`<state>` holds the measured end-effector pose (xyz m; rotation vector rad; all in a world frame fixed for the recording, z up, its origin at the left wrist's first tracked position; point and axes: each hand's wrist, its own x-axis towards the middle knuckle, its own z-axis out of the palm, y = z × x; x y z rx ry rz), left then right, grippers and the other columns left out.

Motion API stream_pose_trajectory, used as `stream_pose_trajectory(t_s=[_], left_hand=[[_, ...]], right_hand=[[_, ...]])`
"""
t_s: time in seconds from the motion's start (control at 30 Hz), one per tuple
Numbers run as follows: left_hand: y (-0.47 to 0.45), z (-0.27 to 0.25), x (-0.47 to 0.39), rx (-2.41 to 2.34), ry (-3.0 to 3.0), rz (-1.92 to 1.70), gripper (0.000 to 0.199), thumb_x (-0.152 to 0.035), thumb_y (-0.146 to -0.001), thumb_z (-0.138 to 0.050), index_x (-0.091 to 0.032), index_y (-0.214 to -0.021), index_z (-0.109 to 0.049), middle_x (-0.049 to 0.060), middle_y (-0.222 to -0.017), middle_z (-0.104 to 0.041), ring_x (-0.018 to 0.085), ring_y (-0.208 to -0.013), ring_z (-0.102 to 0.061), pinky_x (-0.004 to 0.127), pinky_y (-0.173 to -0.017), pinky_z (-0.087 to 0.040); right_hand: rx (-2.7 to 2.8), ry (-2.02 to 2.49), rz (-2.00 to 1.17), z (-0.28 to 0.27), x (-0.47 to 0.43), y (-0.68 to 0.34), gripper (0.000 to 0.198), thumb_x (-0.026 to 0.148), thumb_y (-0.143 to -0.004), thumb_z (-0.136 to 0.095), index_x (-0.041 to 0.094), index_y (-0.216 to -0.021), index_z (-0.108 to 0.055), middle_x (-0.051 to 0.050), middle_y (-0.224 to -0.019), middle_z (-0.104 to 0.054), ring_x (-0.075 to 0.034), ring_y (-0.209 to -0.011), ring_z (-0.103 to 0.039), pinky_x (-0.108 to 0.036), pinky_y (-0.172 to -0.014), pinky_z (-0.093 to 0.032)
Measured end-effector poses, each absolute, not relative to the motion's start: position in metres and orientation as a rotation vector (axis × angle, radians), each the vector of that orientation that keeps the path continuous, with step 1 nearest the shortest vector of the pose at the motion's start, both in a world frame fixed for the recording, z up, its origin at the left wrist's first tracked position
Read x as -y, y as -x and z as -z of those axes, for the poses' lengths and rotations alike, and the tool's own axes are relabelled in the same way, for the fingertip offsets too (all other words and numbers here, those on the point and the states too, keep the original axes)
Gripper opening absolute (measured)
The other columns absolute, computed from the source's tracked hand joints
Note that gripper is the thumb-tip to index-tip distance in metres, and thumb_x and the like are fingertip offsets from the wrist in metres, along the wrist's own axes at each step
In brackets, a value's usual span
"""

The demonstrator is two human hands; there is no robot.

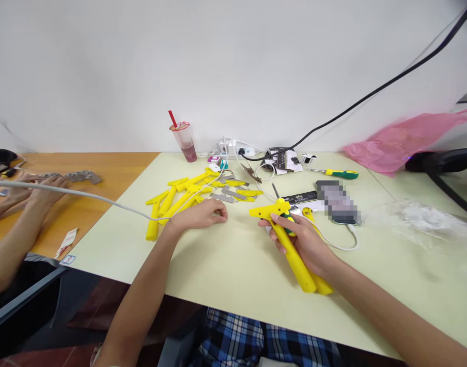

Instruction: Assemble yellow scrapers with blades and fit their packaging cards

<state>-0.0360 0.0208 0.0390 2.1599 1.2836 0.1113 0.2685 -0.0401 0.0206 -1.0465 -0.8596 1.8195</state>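
My right hand (302, 237) is wrapped round a yellow T-shaped plastic handle (294, 257), which is tilted with its head up and to the left. In the same grip sits a green-and-yellow screwdriver (289, 222), its metal shaft pointing up behind the head. A second yellow handle (323, 285) lies partly hidden under that hand. My left hand (206, 213) rests on the table, fingers curled to the thumb; whatever it may pinch is hidden. Just beyond it are piled several yellow handles (166, 204), flat metal blades (233, 193) and yellow cover pieces (249, 192).
A drink cup (187, 145) stands by the wall, beside a power strip (243, 149). Another screwdriver (340, 174), a phone (336, 199), plastic wrapping (428, 216) and a pink bag (401, 140) lie right. A white cable (103, 198) crosses left, near another person's hands (46, 188).
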Motion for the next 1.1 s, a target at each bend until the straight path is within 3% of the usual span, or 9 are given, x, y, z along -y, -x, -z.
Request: stream_pose_trajectory(t_s=[0.23,0.37,0.67,0.9,1.1], left_hand=[[0.032,-0.037,-0.021,-1.233,-2.1,-0.176,0.017,-0.037,-0.095,-0.064,-0.024,-0.095,-0.074,0.006,-0.111,-0.078,0.025,-0.106,-0.071,0.036,-0.092,-0.054],[0.035,-0.037,-0.021,-1.276,-2.116,-0.236,0.019,-0.04,-0.092,-0.071,-0.024,-0.101,-0.074,0.006,-0.115,-0.078,0.026,-0.109,-0.07,0.037,-0.095,-0.055],[0.044,-0.031,-0.028,-1.479,-2.278,-0.421,0.02,-0.038,-0.092,-0.067,-0.024,-0.105,-0.075,0.009,-0.12,-0.077,0.032,-0.123,-0.066,0.048,-0.111,-0.051],[0.056,-0.024,-0.034,-1.574,-2.212,-0.385,0.045,-0.043,-0.09,-0.069,-0.024,-0.131,-0.069,0.008,-0.114,-0.077,0.031,-0.114,-0.072,0.046,-0.104,-0.055],[0.056,-0.027,-0.031,-1.576,-2.2,-0.339,0.043,-0.042,-0.09,-0.069,-0.025,-0.129,-0.067,0.005,-0.102,-0.075,0.027,-0.1,-0.072,0.04,-0.092,-0.056]], right_hand=[[0.878,1.04,-1.831,-0.014,0.039,-0.271,0.031,0.041,-0.089,-0.09,0.019,-0.102,-0.072,-0.013,-0.117,-0.08,-0.014,-0.071,-0.061,-0.022,-0.047,-0.05],[0.876,1.045,-1.829,-0.013,0.038,-0.271,0.031,0.041,-0.089,-0.09,0.019,-0.101,-0.072,-0.013,-0.118,-0.08,-0.014,-0.071,-0.061,-0.023,-0.047,-0.051],[0.852,1.041,-1.838,-0.014,0.039,-0.27,0.029,0.039,-0.089,-0.09,0.019,-0.1,-0.072,-0.012,-0.116,-0.081,-0.014,-0.072,-0.062,-0.023,-0.047,-0.051],[0.867,1.031,-1.839,-0.014,0.038,-0.271,0.03,0.04,-0.089,-0.09,0.019,-0.102,-0.073,-0.012,-0.116,-0.081,-0.015,-0.073,-0.063,-0.023,-0.048,-0.052],[0.861,1.039,-1.844,-0.015,0.039,-0.27,0.029,0.039,-0.089,-0.089,0.019,-0.102,-0.073,-0.013,-0.115,-0.081,-0.015,-0.073,-0.063,-0.023,-0.048,-0.052]])
